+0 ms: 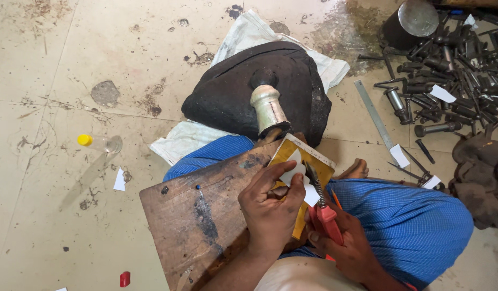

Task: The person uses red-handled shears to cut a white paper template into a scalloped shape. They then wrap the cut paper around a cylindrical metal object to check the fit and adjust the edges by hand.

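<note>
Head view: we sit on a stained tile floor [71, 64], a board [195, 215] across our lap. Our left hand [270, 207] pinches a white paper [295, 175] over a yellow card [308, 161]; our right hand [346, 245] grips red snips [324, 213], fingers closed round the handles. At 12 o'clock lies a black mound [233, 91]; at 2 o'clock, metal tools [453, 59].

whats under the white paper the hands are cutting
Under the white paper lies a yellow card, resting on a wooden board across the lap. The left hand covers part of the card; the right hand holds red-handled scissors.
</note>
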